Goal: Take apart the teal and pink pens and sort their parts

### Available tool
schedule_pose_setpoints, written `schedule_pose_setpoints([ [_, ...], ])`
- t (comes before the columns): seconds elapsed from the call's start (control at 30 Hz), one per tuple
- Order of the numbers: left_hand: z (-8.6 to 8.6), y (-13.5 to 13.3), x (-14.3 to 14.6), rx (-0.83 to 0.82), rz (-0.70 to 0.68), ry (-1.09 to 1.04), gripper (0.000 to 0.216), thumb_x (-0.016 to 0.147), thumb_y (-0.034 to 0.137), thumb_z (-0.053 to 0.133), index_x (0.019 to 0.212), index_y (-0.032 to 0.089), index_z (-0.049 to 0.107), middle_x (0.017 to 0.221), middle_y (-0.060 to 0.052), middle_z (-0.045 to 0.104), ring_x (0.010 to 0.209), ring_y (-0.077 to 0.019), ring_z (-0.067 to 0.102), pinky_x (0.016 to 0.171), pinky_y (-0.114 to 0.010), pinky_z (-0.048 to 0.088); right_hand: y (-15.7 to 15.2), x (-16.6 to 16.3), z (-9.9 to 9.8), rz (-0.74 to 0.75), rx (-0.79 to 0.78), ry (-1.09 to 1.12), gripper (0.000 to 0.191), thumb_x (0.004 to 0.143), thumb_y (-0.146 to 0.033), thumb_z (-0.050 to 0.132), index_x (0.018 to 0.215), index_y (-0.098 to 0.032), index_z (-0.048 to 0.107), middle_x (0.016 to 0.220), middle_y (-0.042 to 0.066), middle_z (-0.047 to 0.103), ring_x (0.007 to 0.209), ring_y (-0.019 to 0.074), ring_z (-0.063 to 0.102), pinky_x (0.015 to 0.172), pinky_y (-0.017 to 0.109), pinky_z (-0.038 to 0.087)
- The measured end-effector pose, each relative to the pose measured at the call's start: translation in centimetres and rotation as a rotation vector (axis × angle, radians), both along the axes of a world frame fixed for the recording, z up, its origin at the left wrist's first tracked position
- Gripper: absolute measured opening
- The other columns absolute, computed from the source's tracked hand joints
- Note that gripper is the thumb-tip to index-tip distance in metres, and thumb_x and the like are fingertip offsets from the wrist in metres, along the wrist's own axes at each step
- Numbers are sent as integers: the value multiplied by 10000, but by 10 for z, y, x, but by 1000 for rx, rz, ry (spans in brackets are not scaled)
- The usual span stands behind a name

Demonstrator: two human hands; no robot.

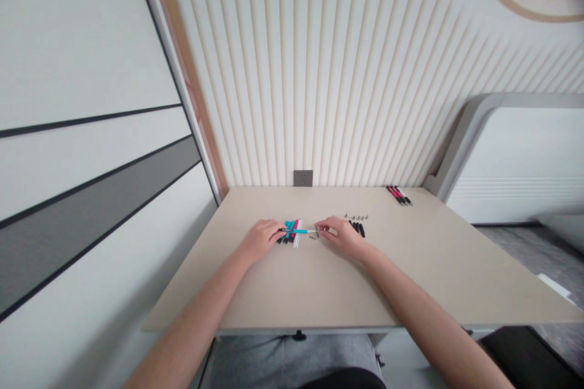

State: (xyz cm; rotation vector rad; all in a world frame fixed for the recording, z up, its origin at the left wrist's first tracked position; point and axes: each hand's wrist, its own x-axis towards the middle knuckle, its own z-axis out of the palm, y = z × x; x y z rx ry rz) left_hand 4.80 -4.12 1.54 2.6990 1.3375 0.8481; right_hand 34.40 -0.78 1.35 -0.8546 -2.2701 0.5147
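My left hand (261, 238) pinches the dark end of a blue pen (297, 231) held level just above the beige table (319, 292). My right hand (337, 234) pinches the pen's other end, at its small metal tip. Right behind the pen lies a small pile of blue, red, black and white pen parts (290, 232). A few tiny metal pieces (312, 237) rest on the table under the pen.
Black pen caps (357, 228) lie just right of my right hand, with a row of small metal tips (356, 217) behind them. Red and black pens (399, 194) lie at the far right by the slatted wall. A grey wall socket (303, 178) sits at the table's back edge.
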Motion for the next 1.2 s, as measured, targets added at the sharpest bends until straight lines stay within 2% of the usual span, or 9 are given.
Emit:
schedule_pose_setpoints([
  [0.2, 0, 1, -1, -15, 32, -17, 183, 954, 329, 504, 1000, 215, 640, 917, -25, 701, 830, -165, 632, 807, -311, 441, -4, -4, -2, -34, -65, 9, 237, 917, -297, 549, 1096, -216, 680, 954, 57, 720, 852, 184, 643, 789, 302, 472],
  [0.33, -2, 3, -2, -31, 53, -32, 219, 963, 354, 478, 1019, 214, 638, 938, -34, 704, 861, -177, 633, 815, -323, 439, -1, 0, 1, -83, -8, -1, 279, 951, -336, 486, 1136, -224, 661, 1034, 64, 711, 935, 193, 636, 850, 317, 463],
  [0.47, -3, 4, -3, -34, 74, -43, 245, 968, 376, 457, 1013, 217, 639, 935, -38, 701, 874, -185, 630, 808, -326, 441, 11, 20, 5, -338, 98, -65, 269, 945, -292, 465, 1061, -199, 690, 1033, 91, 699, 991, 220, 606, 913, 359, 428],
  [0.53, -3, 4, -3, -34, 80, -45, 241, 965, 373, 461, 1016, 219, 639, 936, -37, 700, 877, -185, 629, 808, -324, 442, 18, 34, 5, -473, 86, -162, 253, 923, -276, 488, 1005, -193, 713, 995, 104, 698, 974, 228, 601, 899, 350, 420],
  [0.6, -3, 4, -3, -35, 79, -47, 228, 962, 363, 473, 1023, 219, 638, 951, -36, 700, 885, -185, 631, 811, -323, 441, 23, 47, 4, -529, 47, -267, 235, 900, -269, 515, 949, -200, 735, 941, 104, 704, 934, 233, 604, 864, 338, 415],
  [0.73, -3, 3, -3, -45, 72, -35, 208, 962, 341, 481, 1028, 216, 634, 964, -33, 701, 892, -185, 634, 810, -322, 434, 23, 54, 3, -552, 16, -363, 240, 883, -304, 530, 955, -221, 744, 918, 96, 711, 917, 243, 601, 826, 336, 398],
  [0.9, -3, 3, -3, -49, 83, -29, 224, 972, 345, 458, 1034, 214, 628, 951, -32, 696, 883, -184, 629, 815, -326, 433, 17, 43, 2, -533, 25, -461, 233, 871, -311, 554, 996, -225, 731, 950, 109, 705, 947, 262, 594, 824, 359, 373],
  [1.2, -1, 3, -2, -36, 65, -52, 239, 969, 361, 454, 1022, 211, 633, 924, -43, 697, 864, -185, 626, 803, -323, 438, 13, 31, -1, -546, 56, -476, 253, 895, -270, 511, 1058, -218, 697, 1008, 130, 698, 983, 272, 592, 842, 382, 359],
])
